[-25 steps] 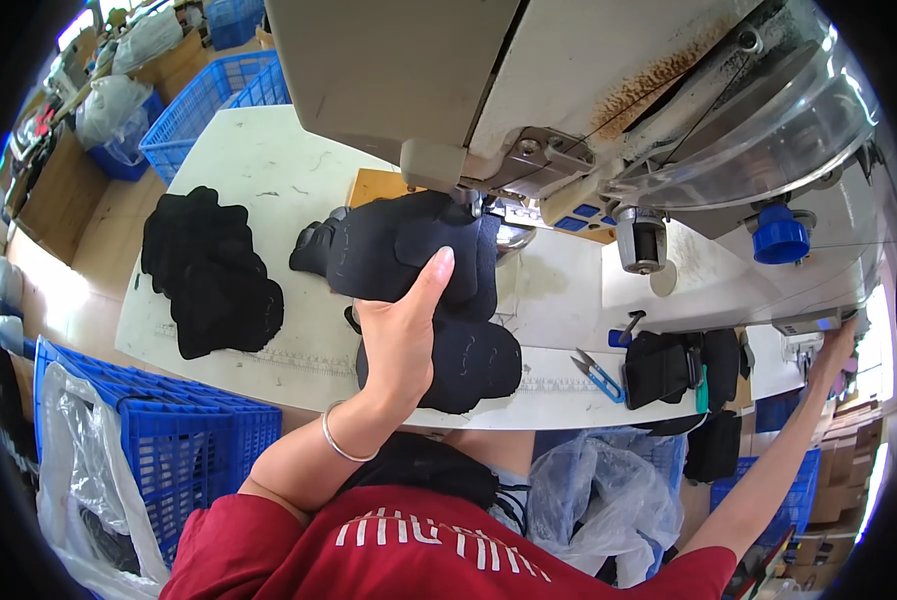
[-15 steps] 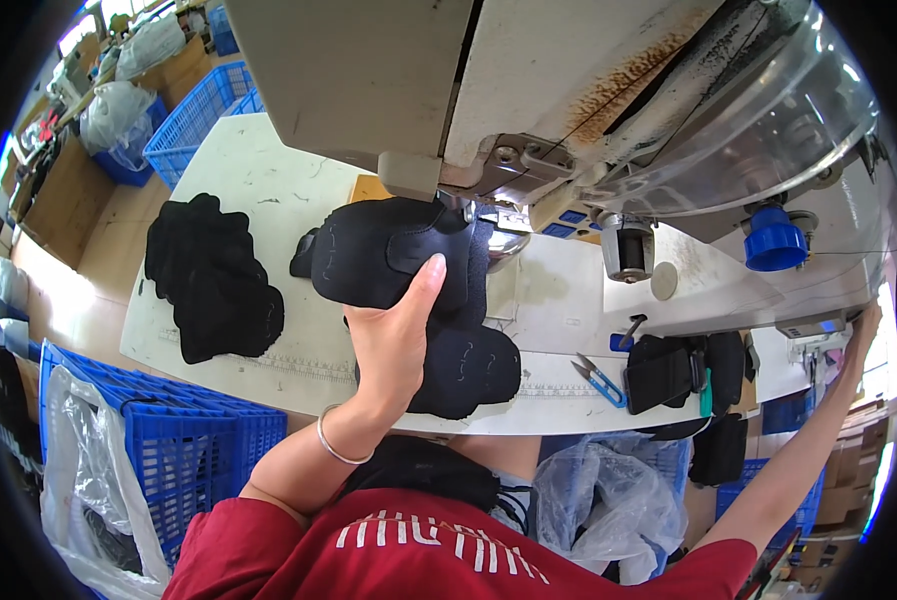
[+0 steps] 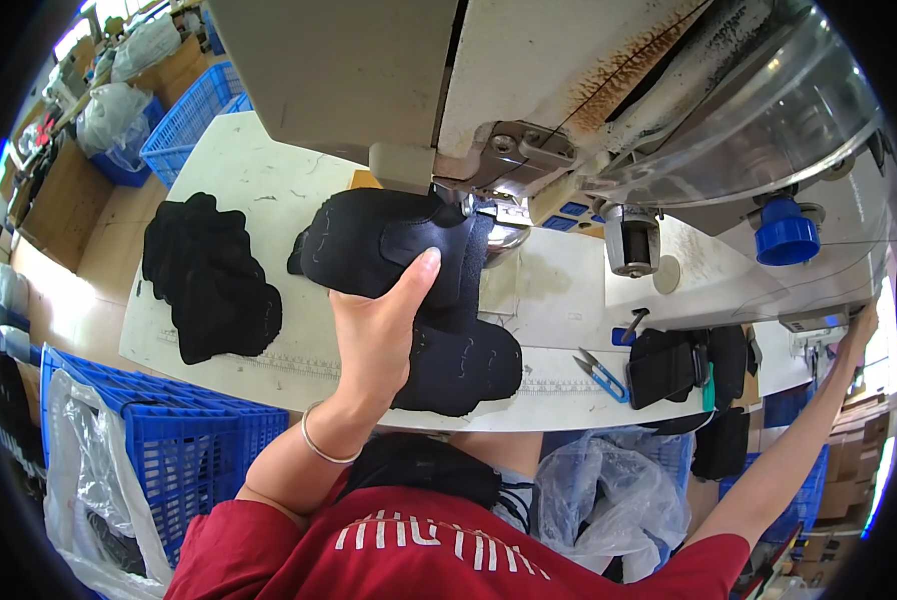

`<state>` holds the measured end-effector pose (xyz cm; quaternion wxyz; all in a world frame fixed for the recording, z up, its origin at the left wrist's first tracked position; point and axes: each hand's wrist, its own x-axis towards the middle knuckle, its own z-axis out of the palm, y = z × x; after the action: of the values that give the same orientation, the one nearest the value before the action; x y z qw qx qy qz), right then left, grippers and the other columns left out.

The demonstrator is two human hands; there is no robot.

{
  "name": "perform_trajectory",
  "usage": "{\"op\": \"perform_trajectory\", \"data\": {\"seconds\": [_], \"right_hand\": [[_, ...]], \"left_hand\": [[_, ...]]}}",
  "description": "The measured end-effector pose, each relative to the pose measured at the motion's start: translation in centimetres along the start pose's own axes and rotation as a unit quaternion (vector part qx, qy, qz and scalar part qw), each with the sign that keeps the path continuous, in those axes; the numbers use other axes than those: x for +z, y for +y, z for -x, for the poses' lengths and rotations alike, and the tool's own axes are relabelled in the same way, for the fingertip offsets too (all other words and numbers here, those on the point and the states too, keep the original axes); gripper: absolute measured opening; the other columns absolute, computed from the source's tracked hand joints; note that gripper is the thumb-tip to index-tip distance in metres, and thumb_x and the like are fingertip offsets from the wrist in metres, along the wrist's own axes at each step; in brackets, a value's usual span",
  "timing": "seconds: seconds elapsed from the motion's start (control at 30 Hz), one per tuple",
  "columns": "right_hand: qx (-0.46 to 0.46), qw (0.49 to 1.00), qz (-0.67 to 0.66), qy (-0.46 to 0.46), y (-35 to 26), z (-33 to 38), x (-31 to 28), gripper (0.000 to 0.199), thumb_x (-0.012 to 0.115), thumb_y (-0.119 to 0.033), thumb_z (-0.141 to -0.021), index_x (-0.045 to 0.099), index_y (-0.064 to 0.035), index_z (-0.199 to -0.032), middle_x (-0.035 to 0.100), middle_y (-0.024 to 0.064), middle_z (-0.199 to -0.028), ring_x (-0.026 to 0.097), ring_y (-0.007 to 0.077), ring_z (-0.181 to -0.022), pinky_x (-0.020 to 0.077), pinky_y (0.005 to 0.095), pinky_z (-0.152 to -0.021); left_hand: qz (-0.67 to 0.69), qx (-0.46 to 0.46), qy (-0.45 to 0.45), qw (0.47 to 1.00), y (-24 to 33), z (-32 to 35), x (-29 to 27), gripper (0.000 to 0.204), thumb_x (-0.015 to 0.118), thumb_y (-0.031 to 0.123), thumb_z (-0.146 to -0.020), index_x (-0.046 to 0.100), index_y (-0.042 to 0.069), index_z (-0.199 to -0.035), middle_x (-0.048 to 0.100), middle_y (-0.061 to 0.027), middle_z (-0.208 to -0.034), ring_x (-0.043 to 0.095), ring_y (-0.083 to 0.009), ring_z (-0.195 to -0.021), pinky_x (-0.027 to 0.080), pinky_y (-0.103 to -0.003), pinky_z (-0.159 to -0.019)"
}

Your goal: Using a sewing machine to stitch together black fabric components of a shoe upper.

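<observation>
Left hand [image 3: 380, 335] gripping black padded piece [image 3: 388, 245], thumb on top, holding it up against sewing machine [image 3: 528, 110] head, near presser foot [image 3: 493, 205]. Step, by look: feeding piece to needle. Next move likely needing edge aligned flat under foot.

Right hand [image 3: 861, 322] reaching far right, touching switch box [image 3: 818, 335] at counter [image 3: 258, 180] edge; grip state impossible to tell.

Second padded piece [image 3: 463, 365] lying below, partly under hand. Black stack [image 3: 208, 275] sitting left. Snips [image 3: 600, 374] lying right, near dark bundle [image 3: 683, 365]. Blue baskets [image 3: 183, 435] standing alongside.
</observation>
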<state>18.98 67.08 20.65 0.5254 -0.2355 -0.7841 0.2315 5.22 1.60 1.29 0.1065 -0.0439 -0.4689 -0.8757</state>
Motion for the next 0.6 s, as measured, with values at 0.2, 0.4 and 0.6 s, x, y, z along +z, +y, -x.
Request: {"op": "perform_trajectory", "data": {"seconds": [0.2,0.4,0.6], "right_hand": [[0.019,0.999,-0.028,0.008,-0.8,0.4,0.6,0.062,0.042,-0.049,-0.095,0.055,0.0056,-0.122,0.061,0.017,-0.109,0.058,0.0261,-0.095,0.0454,0.0374,-0.086],[0.047,0.999,-0.01,-0.003,-0.9,0.1,0.3,0.061,0.039,-0.048,-0.096,0.057,0.0054,-0.12,0.064,0.0156,-0.104,0.06,0.0252,-0.09,0.0479,0.0366,-0.078],[0.012,1.0,0.018,-0.012,0.3,-0.5,0.1,0.055,0.036,-0.041,-0.099,0.049,0.0016,-0.131,0.063,0.016,-0.107,0.061,0.0236,-0.091,0.0495,0.0362,-0.077]], "left_hand": [[-0.012,-0.037,-0.025,0.999,-0.2,-0.2,-0.6,0.019,0.061,0.001,-0.085,0.058,-0.002,-0.104,0.062,-0.0075,-0.091,0.063,-0.0159,-0.073,0.055,-0.03,-0.062],[0.015,-0.072,-0.021,0.997,0.1,-0.2,-0.3,0.017,0.06,0.004,-0.087,0.058,-0.003,-0.102,0.063,-0.0092,-0.086,0.064,-0.0171,-0.068,0.057,-0.031,-0.059],[0.023,-0.072,-0.007,0.997,0.2,-0.3,-0.1,0.017,0.06,0.005,-0.086,0.058,-0.004,-0.101,0.063,-0.01,-0.088,0.065,-0.0165,-0.071,0.06,-0.031,-0.057]]}}
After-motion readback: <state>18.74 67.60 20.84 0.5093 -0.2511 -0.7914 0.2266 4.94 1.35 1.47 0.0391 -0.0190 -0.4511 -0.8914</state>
